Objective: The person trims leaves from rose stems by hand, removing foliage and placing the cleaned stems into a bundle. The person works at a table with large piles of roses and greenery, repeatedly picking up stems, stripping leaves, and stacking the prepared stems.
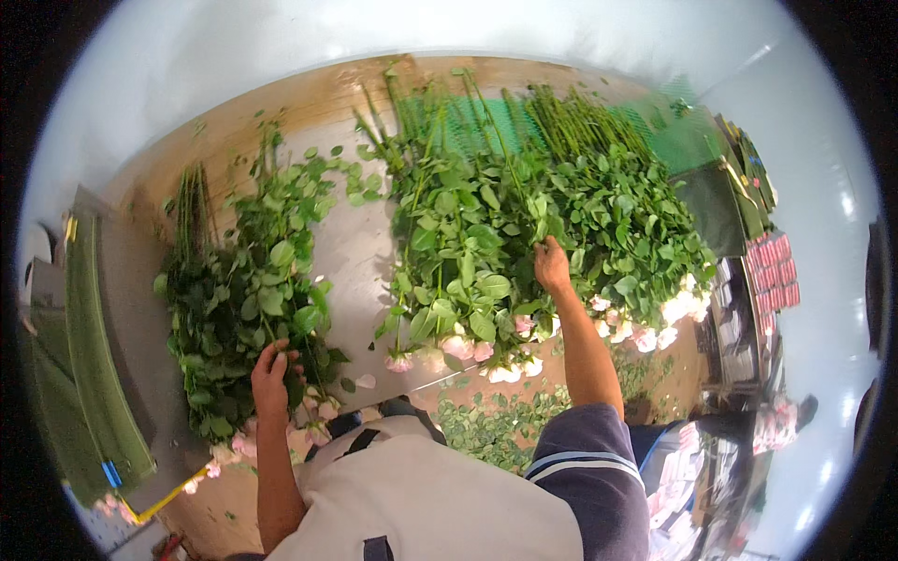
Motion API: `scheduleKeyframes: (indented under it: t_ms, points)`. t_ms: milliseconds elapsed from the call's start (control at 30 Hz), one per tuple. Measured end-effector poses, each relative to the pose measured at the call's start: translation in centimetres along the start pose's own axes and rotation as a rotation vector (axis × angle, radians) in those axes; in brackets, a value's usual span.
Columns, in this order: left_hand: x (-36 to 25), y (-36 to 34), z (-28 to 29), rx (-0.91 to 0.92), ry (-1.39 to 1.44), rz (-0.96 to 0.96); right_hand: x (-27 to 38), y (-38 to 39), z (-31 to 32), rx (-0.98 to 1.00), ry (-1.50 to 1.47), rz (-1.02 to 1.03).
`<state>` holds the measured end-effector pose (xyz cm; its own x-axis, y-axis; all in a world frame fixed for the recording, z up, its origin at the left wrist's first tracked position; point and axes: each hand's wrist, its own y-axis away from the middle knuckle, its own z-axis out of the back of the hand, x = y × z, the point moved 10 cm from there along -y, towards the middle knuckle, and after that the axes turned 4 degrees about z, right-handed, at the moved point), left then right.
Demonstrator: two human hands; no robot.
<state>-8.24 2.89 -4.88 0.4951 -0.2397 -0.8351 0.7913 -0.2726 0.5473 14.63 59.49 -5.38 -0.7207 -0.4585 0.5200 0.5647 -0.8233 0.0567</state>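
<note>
Long-stemmed pale pink roses lie in leafy heaps on the table (351, 248), blooms toward me and cut stems away. Over the left heap of roses (271, 252) is my left hand (271, 372), its fingers loosely bent and apart against the leaves; no stem shows clearly in its grasp. My right arm reaches across to the middle heap of roses (458, 243). There my right hand (552, 266) is closed on a rose (537, 210) by its leafy stem; its bloom I cannot make out among the others. Another thick heap of roses (622, 220) lies just right of that hand.
Green mesh (510, 122) lies under the far stems. A green cloth-covered panel (98, 346) stands at the left. Fallen leaves (496, 421) litter the brown floor below the table edge. At the right are stacked pink-and-white bundles (772, 271) and a person's arm (730, 425).
</note>
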Motion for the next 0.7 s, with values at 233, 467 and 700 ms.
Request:
scheduleKeyframes:
  t_ms: [233,467,700]
  points:
    - [0.2,-0.3,3.5,-0.1,-0.026,0.007,16.3,8.4,0.7,-0.167,-0.42,0.488]
    - [4.3,-4.1,5.7,-0.217,-0.236,-0.026,29.0,19.7,-22.8,0.47,-0.602,0.29]
    - [5.8,-6.7,4.9,-0.227,-0.48,0.013,32.5,20.9,-31.6,0.622,-0.721,0.214]
